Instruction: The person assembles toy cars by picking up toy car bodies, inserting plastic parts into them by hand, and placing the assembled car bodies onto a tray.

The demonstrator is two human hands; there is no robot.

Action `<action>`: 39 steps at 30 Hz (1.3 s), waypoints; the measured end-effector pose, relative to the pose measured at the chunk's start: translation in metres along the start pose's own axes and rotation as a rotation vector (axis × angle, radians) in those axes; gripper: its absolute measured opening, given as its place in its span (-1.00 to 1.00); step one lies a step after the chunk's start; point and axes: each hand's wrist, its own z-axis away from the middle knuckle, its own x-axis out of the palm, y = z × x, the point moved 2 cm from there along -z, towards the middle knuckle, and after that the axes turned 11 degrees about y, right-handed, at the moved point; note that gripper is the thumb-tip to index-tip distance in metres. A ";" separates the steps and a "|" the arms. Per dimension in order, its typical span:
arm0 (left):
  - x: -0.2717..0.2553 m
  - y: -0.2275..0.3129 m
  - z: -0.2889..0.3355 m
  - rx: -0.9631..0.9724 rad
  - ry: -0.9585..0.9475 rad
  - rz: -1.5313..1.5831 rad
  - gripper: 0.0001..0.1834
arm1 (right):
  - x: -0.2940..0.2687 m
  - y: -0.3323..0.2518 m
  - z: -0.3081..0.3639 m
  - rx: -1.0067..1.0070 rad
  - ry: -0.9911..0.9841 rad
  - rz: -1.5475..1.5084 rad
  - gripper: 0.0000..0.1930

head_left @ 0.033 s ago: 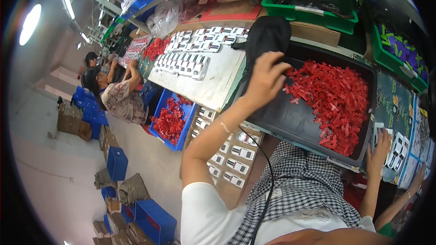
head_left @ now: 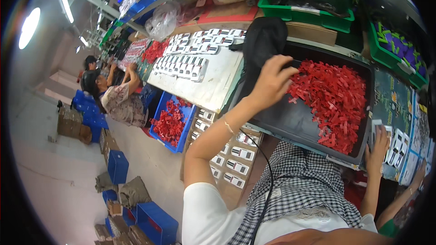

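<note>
Here | left hand (head_left: 271, 84): half-open, empty | right hand (head_left: 378, 152): partly closed, holding white case (head_left: 376, 124)

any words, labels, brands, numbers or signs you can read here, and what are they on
Nothing I can quote.
Green printed mat: too blurred.
Blue-and-white sheet: too blurred.
Label on green bin: too small.
White tag on checked apron: too small.

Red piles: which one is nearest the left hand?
The red pile in the big black tray: the left hand is at its edge. The pile in the blue bin and the pile beyond the white board are farther away.
</note>
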 end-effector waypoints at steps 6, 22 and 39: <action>0.098 0.020 0.016 0.082 -0.644 0.196 -0.48 | 0.003 0.006 -0.004 -0.113 -0.050 -0.304 -0.39; 0.079 0.089 -0.061 0.168 -0.006 0.512 -0.41 | -0.025 -0.069 -0.103 0.610 -0.257 -1.581 -0.57; 0.096 -0.070 0.002 -1.154 0.193 0.975 -0.76 | 0.059 -0.184 -0.153 -0.579 -0.337 -0.683 -0.82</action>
